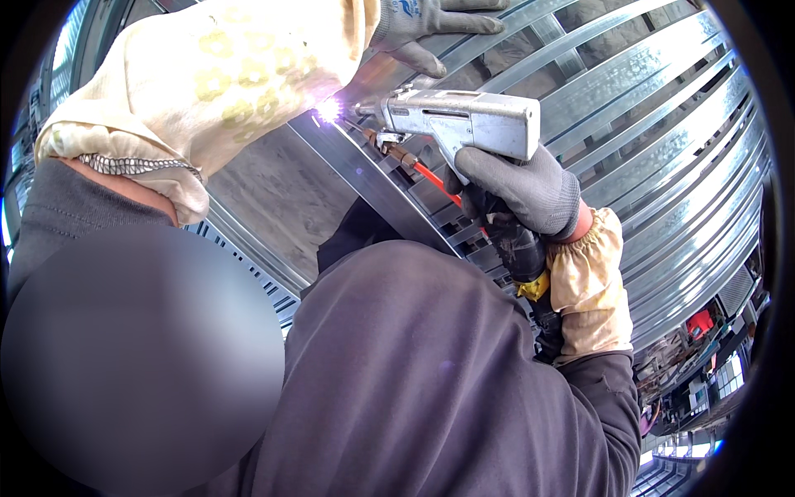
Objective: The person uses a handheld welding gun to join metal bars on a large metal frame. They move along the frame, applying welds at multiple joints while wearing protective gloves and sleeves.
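My right hand (pixel 522 186), in a grey glove, is wrapped round the handle of a silver welding gun (pixel 464 116). The gun points left, and a bright violet-white glow (pixel 328 109) burns just off its tip, at the edge of a metal bar (pixel 373 186). Below the nozzle, an orange-red tube (pixel 436 183) runs to a brass-coloured fitting (pixel 401 155). Beyond the gun at the top, my gloved left hand (pixel 418 31) lies with fingers spread over the metal slats, holding nothing. A pale, stained protective sleeve (pixel 240 70) covers the left forearm, close to the glow.
Long parallel metal slats (pixel 654 91) fill the right side. A grey flat surface (pixel 277 178) shows left of the bar, beside a slotted metal strip (pixel 248 257). A black wrapped cable (pixel 517 244) hangs from the gun. Dark cloth covers my knee (pixel 406 331). A blurred patch hides the lower left.
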A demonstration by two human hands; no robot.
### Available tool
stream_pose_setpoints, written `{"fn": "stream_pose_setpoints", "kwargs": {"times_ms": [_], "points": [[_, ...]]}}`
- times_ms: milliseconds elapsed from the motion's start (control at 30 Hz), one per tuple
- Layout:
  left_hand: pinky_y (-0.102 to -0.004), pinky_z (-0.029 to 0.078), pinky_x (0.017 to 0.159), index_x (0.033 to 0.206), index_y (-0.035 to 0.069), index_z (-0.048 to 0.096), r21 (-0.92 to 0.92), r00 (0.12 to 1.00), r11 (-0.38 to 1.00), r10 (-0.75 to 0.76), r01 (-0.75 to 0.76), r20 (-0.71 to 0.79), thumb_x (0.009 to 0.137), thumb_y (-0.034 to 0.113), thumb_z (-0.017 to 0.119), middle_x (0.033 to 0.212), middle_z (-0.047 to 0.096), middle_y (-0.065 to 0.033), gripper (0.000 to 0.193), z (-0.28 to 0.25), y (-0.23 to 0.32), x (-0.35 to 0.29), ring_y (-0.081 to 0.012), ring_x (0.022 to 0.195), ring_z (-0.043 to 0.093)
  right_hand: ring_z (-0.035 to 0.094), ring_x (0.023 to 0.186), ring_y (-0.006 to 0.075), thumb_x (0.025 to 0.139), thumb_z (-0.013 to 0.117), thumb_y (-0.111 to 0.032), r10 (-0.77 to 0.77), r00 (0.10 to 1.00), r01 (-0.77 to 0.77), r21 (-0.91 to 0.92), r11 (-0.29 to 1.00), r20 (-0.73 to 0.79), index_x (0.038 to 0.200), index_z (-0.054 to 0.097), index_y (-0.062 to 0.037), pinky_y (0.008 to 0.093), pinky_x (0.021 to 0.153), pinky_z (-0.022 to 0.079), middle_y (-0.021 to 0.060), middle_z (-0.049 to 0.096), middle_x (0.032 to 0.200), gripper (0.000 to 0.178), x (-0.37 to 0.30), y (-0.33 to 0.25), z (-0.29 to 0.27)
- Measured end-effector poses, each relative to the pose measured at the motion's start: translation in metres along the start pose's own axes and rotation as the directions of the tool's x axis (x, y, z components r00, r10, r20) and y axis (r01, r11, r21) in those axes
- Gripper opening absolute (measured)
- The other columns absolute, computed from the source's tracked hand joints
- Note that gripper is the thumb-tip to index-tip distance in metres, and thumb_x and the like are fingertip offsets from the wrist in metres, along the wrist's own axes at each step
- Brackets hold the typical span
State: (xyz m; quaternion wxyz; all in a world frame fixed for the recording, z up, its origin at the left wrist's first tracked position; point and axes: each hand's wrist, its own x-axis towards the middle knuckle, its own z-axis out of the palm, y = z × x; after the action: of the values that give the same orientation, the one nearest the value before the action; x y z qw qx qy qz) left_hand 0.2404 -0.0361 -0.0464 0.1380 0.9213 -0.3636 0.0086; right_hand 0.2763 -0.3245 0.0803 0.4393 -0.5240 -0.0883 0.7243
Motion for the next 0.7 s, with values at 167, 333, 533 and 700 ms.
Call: {"fn": "stream_pose_setpoints", "kwargs": {"times_ms": [167,333,533,700], "points": [[-0.0579,0.015,0.124,0.159,0.008,0.034,0.0,1.0,1.0,-0.002,0.002,0.004,0.083,0.07,0.061,0.164,0.028,-0.0245,0.102,-0.001,0.0,0.0,-0.0431,0.152,0.025,0.066,0.067,0.0085,0.098,0.07,-0.03,-0.011,1.0,0.011,0.02,1.0,0.021,0.123,0.065,0.0008,0.0231,0.056,0.053,0.0043,0.07,0.086,0.041,-0.001,0.003,-0.002],[-0.0578,0.014,0.125,0.159,0.008,0.033,-0.004,1.0,1.0,-0.003,0.003,0.008,0.084,0.071,0.061,0.165,0.028,-0.0242,0.101,-0.001,0.0,0.0,-0.0428,0.153,0.024,0.066,0.067,0.0083,0.098,0.07,-0.03,-0.021,1.0,0.021,0.024,0.999,0.004,0.122,0.065,-0.0001,0.0228,0.056,0.053,0.004,0.071,0.087,0.039,0.004,0.016,-0.004],[-0.0576,0.013,0.125,0.16,0.008,0.033,-0.004,1.0,1.0,-0.01,0.01,0.013,0.085,0.071,0.06,0.166,0.027,-0.0239,0.101,-0.002,0.0,0.0,-0.0424,0.154,0.022,0.065,0.066,0.0069,0.098,0.069,-0.029,0.009,1.0,-0.009,-0.01,1.0,-0.013,0.123,0.065,-0.0004,0.0214,0.054,0.051,0.0031,0.071,0.087,0.038,-0.004,0.003,0.002],[-0.0576,0.013,0.126,0.16,0.009,0.032,-0.002,1.0,1.0,-0.016,0.016,0.018,0.086,0.071,0.059,0.166,0.026,-0.0237,0.101,-0.002,0.0,-0.001,-0.0421,0.154,0.021,0.064,0.066,0.0053,0.098,0.069,-0.03,0.053,0.998,-0.054,-0.036,0.998,-0.016,0.125,0.065,-0.0006,0.0197,0.053,0.05,0.002,0.07,0.086,0.04,-0.006,0.001,0.002]]}}
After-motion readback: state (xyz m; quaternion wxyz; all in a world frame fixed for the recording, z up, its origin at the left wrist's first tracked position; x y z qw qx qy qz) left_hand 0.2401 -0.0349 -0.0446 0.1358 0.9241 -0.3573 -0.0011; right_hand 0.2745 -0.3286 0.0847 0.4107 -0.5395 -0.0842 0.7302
